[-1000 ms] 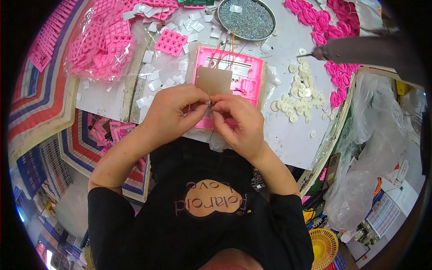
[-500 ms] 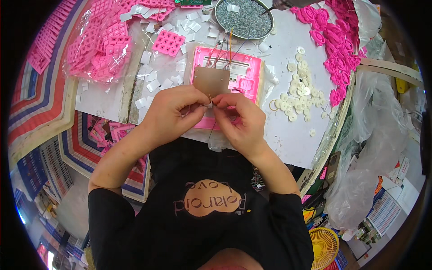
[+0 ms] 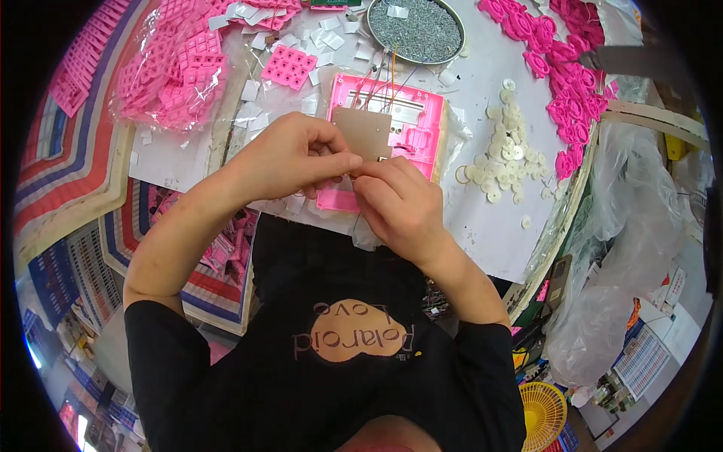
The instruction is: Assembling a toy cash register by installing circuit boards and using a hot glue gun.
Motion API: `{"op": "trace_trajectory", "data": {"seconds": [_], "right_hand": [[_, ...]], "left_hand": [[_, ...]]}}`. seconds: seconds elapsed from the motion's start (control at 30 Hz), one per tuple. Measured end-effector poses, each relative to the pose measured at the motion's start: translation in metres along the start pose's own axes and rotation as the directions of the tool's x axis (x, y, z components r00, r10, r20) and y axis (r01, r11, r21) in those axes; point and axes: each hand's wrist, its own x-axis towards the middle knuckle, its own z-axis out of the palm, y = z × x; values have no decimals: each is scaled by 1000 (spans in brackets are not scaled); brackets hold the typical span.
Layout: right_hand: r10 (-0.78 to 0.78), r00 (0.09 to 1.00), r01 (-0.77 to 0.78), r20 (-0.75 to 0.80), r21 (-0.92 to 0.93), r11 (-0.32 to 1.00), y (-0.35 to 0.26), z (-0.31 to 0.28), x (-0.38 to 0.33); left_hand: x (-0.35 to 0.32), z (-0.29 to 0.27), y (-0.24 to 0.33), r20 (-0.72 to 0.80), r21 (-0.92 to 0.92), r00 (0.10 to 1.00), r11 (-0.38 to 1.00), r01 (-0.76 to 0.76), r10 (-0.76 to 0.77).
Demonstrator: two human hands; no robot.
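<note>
A pink plastic housing (image 3: pixel 431 113) lies open on the table in front of me, with a plain brown board (image 3: pixel 363 129) across its left middle. Thin coloured wires (image 3: pixel 392 71) rise from the far part of the housing. My left hand (image 3: pixel 305 156) reaches over the near left edge of the board, thumb and fingers pinched. My right hand (image 3: pixel 399 200) is closed too, its fingertips meeting those of the left at the board's near edge. Whatever sits between the fingertips is covered by the fingers.
A round tray of small screws (image 3: pixel 416 30) stands beyond the housing. White round plastic pieces (image 3: pixel 506 151) and pink rings (image 3: pixel 565 90) lie to the right. Pink button pads (image 3: pixel 289 67), some bagged, and white squares are at left. A dark pointed tool (image 3: pixel 625 59) hangs at upper right.
My left hand has rolled over and its thumb now meets the right fingertips; the wire end seen between them is hidden. The dark tool has swung right, away from the screw tray.
</note>
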Motion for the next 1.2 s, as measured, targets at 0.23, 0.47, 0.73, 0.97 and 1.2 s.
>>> {"op": "trace_trajectory", "data": {"seconds": [0.23, 0.47, 0.73, 0.97, 1.2], "right_hand": [[-24, 999, 25, 30, -25, 999, 1, -2, -3], [10, 996, -12, 93, 28, 1000, -9, -14, -19], [69, 994, -64, 89, -58, 996, -6, -8, -14], [91, 985, -74, 148, -119, 990, -5, -4, -10], [43, 990, -30, 136, -95, 995, 4, 0, 0]], "left_hand": [[1, 4, -8, -20, 189, 971, 954, -232, 240], [-1, 15, -35, -10, 631, 752, 588, -506, 659], [1, 10, -35, 222, 777, 670, 286, -560, 708], [8, 5, -41, 306, 734, 568, 190, -652, 764], [13, 5, -40, 78, 606, 698, 522, -599, 711]]}}
